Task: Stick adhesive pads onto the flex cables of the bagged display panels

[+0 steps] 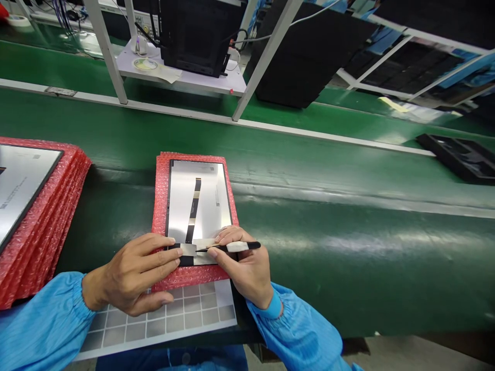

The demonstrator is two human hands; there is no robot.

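Note:
A flat silver display panel [211,198] with a black flex ribbon [193,210] down its middle lies on a red bubble-wrap sheet [160,190]. My left hand [135,273] rests at the panel's near edge, fingers stretched and pressing a small silver tape strip [188,250]. My right hand [247,268] is closed round black tweezers [232,247], whose tip touches that same strip. Both arms wear blue sleeves.
A stack of red bubble-wrap sheets topped by another panel [23,190] sits at the left. A grey checked sheet [185,317] lies under my wrists. Beyond runs the green conveyor belt [348,221], with a black tray [460,154] at right and a white frame [263,56] holding black equipment.

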